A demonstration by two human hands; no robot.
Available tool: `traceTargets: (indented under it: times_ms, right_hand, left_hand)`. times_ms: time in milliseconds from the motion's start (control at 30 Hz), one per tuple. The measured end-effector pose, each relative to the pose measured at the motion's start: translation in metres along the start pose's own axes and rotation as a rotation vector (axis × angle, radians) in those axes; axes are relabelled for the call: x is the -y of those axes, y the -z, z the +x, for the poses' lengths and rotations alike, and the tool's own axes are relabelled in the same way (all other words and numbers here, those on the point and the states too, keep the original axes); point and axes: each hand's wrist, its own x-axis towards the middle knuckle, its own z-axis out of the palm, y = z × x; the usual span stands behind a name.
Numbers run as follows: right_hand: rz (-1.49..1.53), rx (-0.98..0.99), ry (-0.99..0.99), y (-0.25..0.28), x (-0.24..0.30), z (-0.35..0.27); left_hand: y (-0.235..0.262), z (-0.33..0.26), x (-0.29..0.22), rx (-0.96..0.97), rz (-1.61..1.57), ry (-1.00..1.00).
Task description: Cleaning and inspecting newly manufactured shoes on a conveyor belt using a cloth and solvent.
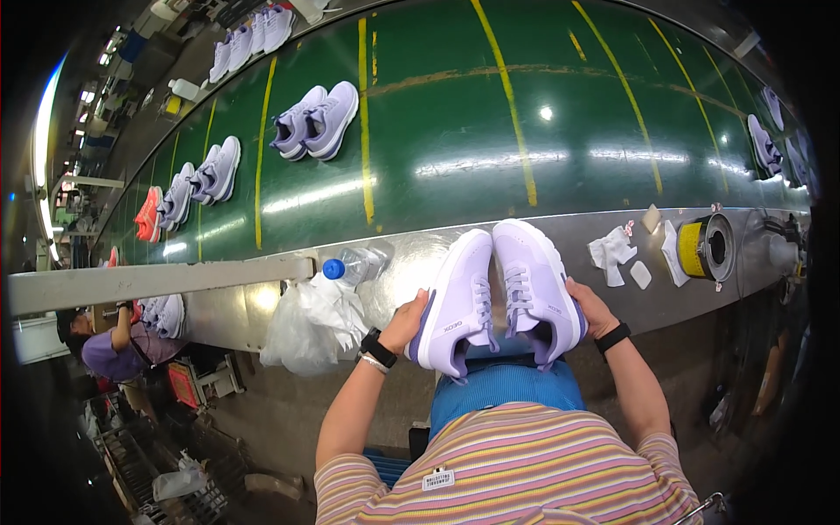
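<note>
From my end, head cam only: lavender L sneaker (454, 302) and R sneaker (536, 284) are side by side in front of the torso, toes pointing away over the near edge of the metal ledge (652, 302), heels toward the lap. Can't tell if the soles rest on anything or the pair's held clear.

L hand (404, 324) is on the L sneaker's outer heel side, R hand (595, 313) on the R sneaker's. Thumbs show along the uppers; the other fingers are mostly hidden, but both hands look clamped on, one shoe each.

Main risk IMO: a drop. Each shoe seems to have just one hand, at the rear, so a thumb slipping on the smooth upper cd tip it toes-down or send it off the ledge to the floor. Toes are v. close together; squeezing inward cd rub/scuff the pale mesh.

Swinging L wd risk hitting the blue-capped bottle (356, 266) or snagging the clear plastic bag (297, 334) next to it. Swinging R: white scraps (612, 255) and a yellow-banded tin (705, 248); can't see what's in it, but any wet residue wd mark the fabric.

Beyond the ledge, another lavender pair (317, 122) sits on the green conveyor belt (437, 131); a careless set-down there, if it's running, cd topple a shoe.
</note>
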Motion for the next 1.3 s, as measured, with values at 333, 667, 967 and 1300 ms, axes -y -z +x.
traceTargets:
  times_ms: [333, 667, 967, 1300]
  right_hand:
    - [-0.092, -0.057, 0.047, -0.017, 0.015, 0.005]
    - [0.117, -0.096, 0.128, -0.033, 0.02, 0.013]
    - [0.298, -0.102, 0.183, -0.043, 0.027, 0.017]
    - [0.462, -0.072, 0.26, -0.053, 0.022, 0.023]
  left_hand:
    - [-0.008, 0.001, -0.025, -0.03, 0.002, 0.075]
    - [-0.008, 0.012, -0.037, -0.066, -0.279, 0.007]
    - [-0.014, 0.01, -0.051, -0.083, -0.534, -0.036]
    - [-0.021, 0.021, -0.055, -0.049, -0.68, -0.127]
